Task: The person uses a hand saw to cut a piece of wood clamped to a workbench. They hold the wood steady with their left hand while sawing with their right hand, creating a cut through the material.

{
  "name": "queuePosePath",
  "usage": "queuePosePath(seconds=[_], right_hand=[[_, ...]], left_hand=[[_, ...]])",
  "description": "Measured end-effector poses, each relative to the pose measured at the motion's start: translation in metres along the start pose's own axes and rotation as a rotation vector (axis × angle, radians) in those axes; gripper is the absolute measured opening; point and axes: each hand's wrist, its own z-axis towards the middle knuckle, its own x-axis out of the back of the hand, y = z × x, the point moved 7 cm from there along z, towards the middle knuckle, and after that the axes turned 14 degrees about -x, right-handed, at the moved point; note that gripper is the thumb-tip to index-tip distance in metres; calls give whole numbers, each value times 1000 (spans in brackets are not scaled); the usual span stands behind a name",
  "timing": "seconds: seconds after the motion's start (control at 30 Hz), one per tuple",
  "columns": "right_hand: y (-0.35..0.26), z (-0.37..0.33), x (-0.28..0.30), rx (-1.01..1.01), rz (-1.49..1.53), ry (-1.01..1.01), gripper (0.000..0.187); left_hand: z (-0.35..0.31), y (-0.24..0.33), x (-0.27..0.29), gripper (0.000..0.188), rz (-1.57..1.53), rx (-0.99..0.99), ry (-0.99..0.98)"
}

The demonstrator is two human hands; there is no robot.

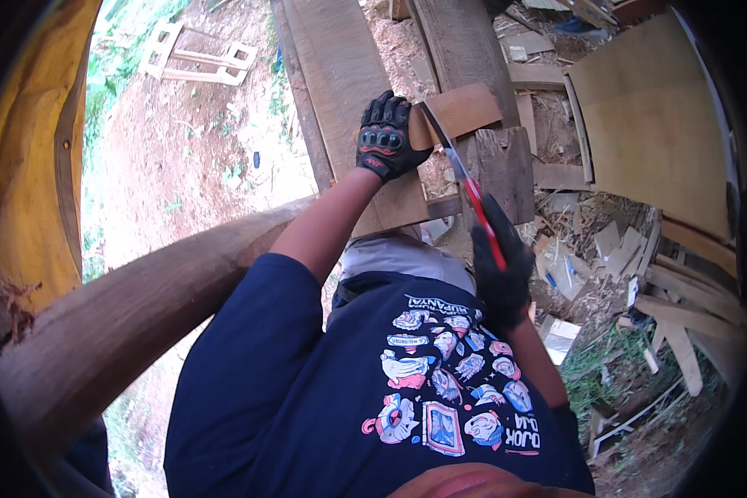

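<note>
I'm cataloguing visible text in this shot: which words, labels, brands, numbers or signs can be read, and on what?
Dark shirt: white lettering near the cartoon prints, partly legible; I won't copy it out.
Left glove: small red lettering near the wrist, too small to read surely.
Saw: no lettering I can make out.
</note>
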Motion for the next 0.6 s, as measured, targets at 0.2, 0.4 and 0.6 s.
queuePosePath(seconds=[0.2,0.4,0.6], right_hand=[[32,100,-76,67,43,47,50],[22,-10,-14,-101,118,10,49],[32,94,-72,160,40,106,45]], left_hand=[[8,3,4,93,-8,-27,36],[-1,-3,2,90,-5,-31,62],[10,3,2,90,-5,-54,53]])
